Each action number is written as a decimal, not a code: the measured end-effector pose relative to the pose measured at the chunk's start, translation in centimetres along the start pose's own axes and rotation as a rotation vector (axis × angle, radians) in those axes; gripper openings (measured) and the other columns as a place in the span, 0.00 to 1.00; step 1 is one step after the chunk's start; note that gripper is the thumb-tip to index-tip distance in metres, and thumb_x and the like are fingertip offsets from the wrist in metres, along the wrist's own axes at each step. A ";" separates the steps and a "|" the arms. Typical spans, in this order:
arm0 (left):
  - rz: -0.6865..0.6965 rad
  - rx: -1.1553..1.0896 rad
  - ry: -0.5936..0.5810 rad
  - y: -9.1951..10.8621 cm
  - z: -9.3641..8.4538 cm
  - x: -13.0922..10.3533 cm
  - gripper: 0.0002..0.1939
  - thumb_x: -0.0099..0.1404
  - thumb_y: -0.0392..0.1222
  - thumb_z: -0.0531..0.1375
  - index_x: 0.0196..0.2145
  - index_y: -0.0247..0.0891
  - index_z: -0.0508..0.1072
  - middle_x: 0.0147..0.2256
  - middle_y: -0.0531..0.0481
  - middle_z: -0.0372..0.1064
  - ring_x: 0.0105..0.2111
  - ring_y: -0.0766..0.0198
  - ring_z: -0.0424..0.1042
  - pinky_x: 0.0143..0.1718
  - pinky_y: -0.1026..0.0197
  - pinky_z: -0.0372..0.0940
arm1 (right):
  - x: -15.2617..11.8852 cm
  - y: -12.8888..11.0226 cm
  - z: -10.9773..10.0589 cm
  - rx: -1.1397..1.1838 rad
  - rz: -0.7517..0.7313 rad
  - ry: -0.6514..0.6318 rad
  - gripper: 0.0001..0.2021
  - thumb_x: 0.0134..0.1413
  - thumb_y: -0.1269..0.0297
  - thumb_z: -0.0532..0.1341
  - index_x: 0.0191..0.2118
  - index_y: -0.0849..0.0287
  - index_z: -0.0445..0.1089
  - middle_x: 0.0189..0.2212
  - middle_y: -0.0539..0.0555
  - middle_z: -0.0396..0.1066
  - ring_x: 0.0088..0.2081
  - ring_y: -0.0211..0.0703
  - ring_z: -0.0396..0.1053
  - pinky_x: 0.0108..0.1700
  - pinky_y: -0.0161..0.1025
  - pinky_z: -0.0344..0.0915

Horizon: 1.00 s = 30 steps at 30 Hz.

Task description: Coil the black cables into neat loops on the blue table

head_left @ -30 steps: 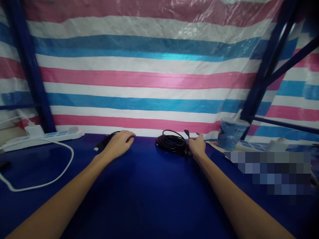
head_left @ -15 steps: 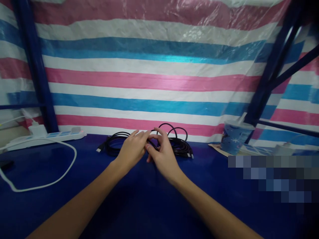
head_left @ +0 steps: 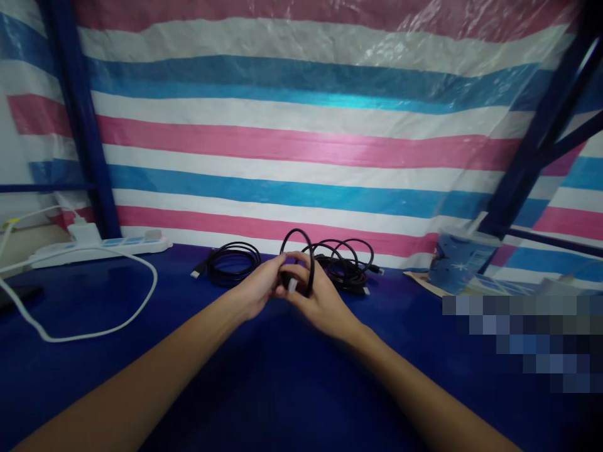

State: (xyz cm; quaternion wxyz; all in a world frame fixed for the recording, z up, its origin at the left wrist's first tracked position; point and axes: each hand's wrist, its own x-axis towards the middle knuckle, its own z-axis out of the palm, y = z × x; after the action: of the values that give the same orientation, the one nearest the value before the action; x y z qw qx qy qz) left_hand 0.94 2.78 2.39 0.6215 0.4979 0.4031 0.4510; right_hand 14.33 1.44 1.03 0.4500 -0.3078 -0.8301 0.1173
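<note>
A looped black cable stands up between my hands, a pale plug end showing near my right fingers. My right hand is closed round this cable. My left hand meets it from the left, fingers pressed together at the cable; its fingertips are partly hidden. Behind my left wrist lies a coiled black cable with a silver plug pointing left. Beyond my right hand is a pile of black cables with loops rising and plugs at its right side.
On the blue table, a white power strip and looped white cable lie left. A blue patterned cup with a straw stands right. Striped sheeting and blue posts rise behind.
A black loop and pale plug now show between my hands. My left hand has turned and sits slightly lower beside the right. The view has shifted a little, with the surroundings farther right.
</note>
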 end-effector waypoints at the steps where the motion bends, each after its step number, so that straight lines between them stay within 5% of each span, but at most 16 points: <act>1: 0.045 -0.016 0.026 -0.1 0.0 0.0 0.13 0.65 0.46 0.51 0.34 0.35 0.72 0.26 0.51 0.68 0.25 0.68 0.66 0.26 0.67 0.59 | 0.2 -0.1 -0.1 0.115 0.047 0.037 0.13 0.55 0.59 0.59 0.45 0.58 0.67 0.51 0.59 0.63 0.53 0.47 0.61 0.55 0.48 0.56; 4: 0.050 -0.044 0.129 -0.5 -0.2 0.2 0.10 0.62 0.45 0.55 0.32 0.36 0.70 0.25 0.53 0.65 0.26 0.67 0.66 0.31 0.62 0.64 | 0.6 -0.7 -0.4 0.459 0.221 0.075 0.16 0.60 0.52 0.52 0.37 0.59 0.68 0.36 0.55 0.71 0.42 0.41 0.68 0.50 0.43 0.61; 6: -0.063 -0.085 0.094 -0.7 -0.3 0.3 0.16 0.62 0.51 0.55 0.26 0.35 0.66 0.20 0.55 0.61 0.22 0.67 0.64 0.30 0.61 0.63 | 0.6 -1.2 -0.6 0.662 0.339 -0.067 0.23 0.60 0.46 0.48 0.30 0.60 0.67 0.22 0.52 0.69 0.30 0.39 0.70 0.42 0.41 0.66; 9: -0.026 -0.093 -0.016 -0.4 -0.6 0.2 0.24 0.61 0.61 0.50 0.24 0.36 0.66 0.17 0.56 0.56 0.20 0.68 0.61 0.27 0.65 0.59 | 0.4 -1.8 -0.9 0.848 0.512 -0.302 0.25 0.57 0.41 0.49 0.28 0.60 0.64 0.09 0.42 0.54 0.12 0.33 0.56 0.26 0.38 0.66; 11: 0.110 -0.015 -0.039 0.0 -0.9 0.1 0.25 0.61 0.63 0.49 0.27 0.36 0.68 0.18 0.55 0.60 0.22 0.68 0.63 0.28 0.66 0.57 | 0.4 -1.7 -1.3 0.810 0.586 -0.328 0.23 0.55 0.41 0.52 0.30 0.59 0.65 0.08 0.39 0.47 0.09 0.29 0.45 0.18 0.34 0.61; 14: 0.246 0.236 -0.159 0.5 -0.9 0.1 0.26 0.62 0.62 0.49 0.26 0.35 0.70 0.21 0.52 0.65 0.24 0.67 0.64 0.29 0.65 0.57 | 0.8 -0.9 -2.2 0.559 0.641 -0.196 0.22 0.53 0.42 0.55 0.28 0.59 0.64 0.10 0.39 0.44 0.11 0.28 0.41 0.15 0.31 0.51; 17: 0.355 0.389 -0.242 -0.1 -0.1 0.2 0.20 0.60 0.56 0.57 0.21 0.36 0.66 0.16 0.54 0.61 0.20 0.69 0.62 0.27 0.65 0.57 | 1.2 -0.1 -3.1 0.170 0.572 0.034 0.22 0.51 0.43 0.56 0.23 0.59 0.61 0.14 0.44 0.52 0.15 0.30 0.49 0.18 0.32 0.48; 19: 0.354 0.318 -0.205 -0.8 0.5 0.4 0.15 0.57 0.49 0.61 0.22 0.37 0.65 0.14 0.57 0.56 0.16 0.71 0.58 0.25 0.65 0.57 | 1.2 -0.5 -3.3 -0.130 0.464 0.110 0.24 0.55 0.44 0.52 0.21 0.60 0.62 0.17 0.50 0.61 0.20 0.35 0.57 0.24 0.35 0.52; 22: 0.256 0.083 -0.051 -1.4 0.7 0.7 0.13 0.59 0.44 0.59 0.22 0.37 0.63 0.12 0.62 0.47 0.12 0.73 0.48 0.19 0.65 0.57 | 1.0 -1.9 -3.1 -0.581 0.357 0.055 0.24 0.59 0.47 0.46 0.26 0.59 0.67 0.23 0.57 0.68 0.26 0.45 0.65 0.29 0.40 0.54; 24: 0.157 -0.050 0.083 -1.3 0.1 0.9 0.14 0.61 0.42 0.58 0.20 0.37 0.60 0.13 0.62 0.45 0.11 0.74 0.46 0.16 0.65 0.55 | 0.8 -2.7 -2.8 -0.848 0.331 0.085 0.22 0.55 0.45 0.51 0.28 0.60 0.69 0.22 0.60 0.68 0.28 0.52 0.67 0.31 0.44 0.56; 28: 0.071 -0.173 0.205 -0.7 -0.6 0.8 0.18 0.66 0.45 0.51 0.20 0.39 0.51 0.13 0.63 0.41 0.11 0.76 0.42 0.16 0.68 0.53 | 0.4 -2.6 -1.5 -0.869 0.011 0.137 0.20 0.51 0.50 0.57 0.42 0.61 0.69 0.38 0.65 0.70 0.44 0.62 0.66 0.45 0.55 0.58; 30: 0.054 -0.235 0.184 -0.6 -0.2 0.4 0.19 0.67 0.46 0.50 0.21 0.39 0.50 0.13 0.64 0.39 0.11 0.76 0.42 0.17 0.68 0.56 | 0.3 -1.7 -1.0 -0.722 -0.027 0.186 0.23 0.50 0.54 0.59 0.51 0.60 0.65 0.51 0.66 0.63 0.54 0.62 0.59 0.51 0.57 0.56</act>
State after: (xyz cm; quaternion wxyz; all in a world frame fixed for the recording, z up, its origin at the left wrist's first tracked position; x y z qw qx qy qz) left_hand 0.93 3.20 1.78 0.6236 0.3889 0.3892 0.5553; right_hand 14.36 0.21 2.62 0.3875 -0.4453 -0.7773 -0.2175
